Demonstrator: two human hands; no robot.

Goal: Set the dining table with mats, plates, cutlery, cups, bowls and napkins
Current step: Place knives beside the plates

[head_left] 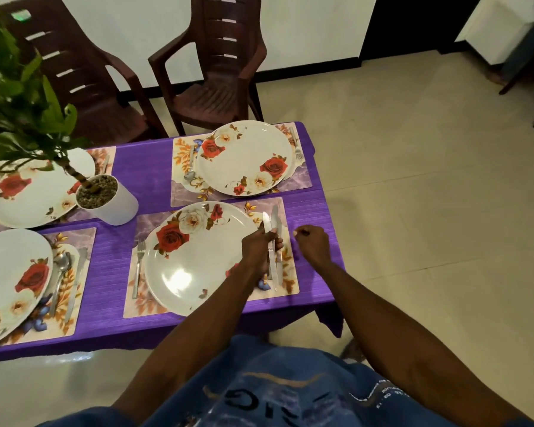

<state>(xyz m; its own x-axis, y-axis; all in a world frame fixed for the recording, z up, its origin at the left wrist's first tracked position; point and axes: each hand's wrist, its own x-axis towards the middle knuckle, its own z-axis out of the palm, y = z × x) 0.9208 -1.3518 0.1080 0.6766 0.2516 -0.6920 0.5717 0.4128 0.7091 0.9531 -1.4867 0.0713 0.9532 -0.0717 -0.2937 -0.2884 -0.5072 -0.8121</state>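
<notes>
On a purple-covered table (148,174), a white rose-patterned plate (195,257) sits on a floral mat (287,282) in front of me, with a fork (138,266) on its left. My left hand (259,248) grips two knives (274,238) over the mat's right side, just right of the plate; their blades point away from me. To the right, my right hand (312,243) hovers over the tablecloth with curled fingers, holding nothing.
Three more settings with rose plates (244,158) (34,192) (10,285) lie on mats with cutlery. A white plant pot (111,201) stands mid-table. Two brown plastic chairs (216,63) stand beyond the far edge. Tiled floor lies to the right.
</notes>
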